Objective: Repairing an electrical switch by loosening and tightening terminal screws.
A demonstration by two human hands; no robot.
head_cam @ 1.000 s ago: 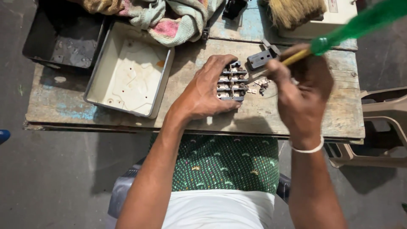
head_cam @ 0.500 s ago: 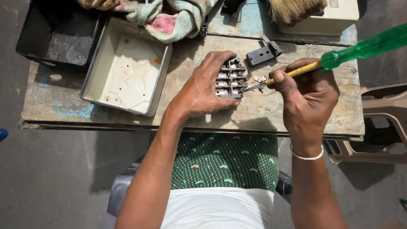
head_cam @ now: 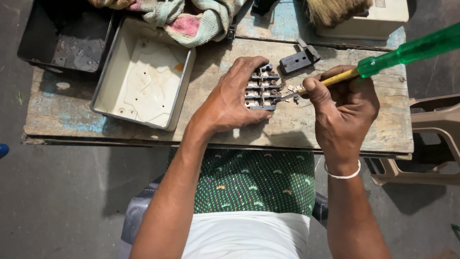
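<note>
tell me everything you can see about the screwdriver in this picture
The screwdriver has a translucent green handle that looks like plastic, a yellow sleeve over the shank and a thin metal tip. It lies at a shallow slant, handle up toward the right edge of the picture, tip down to the left. The right hand grips it around the yellow sleeve. Its tip meets the right side of the grey terminal block, which the left hand presses onto the worn wooden bench.
</note>
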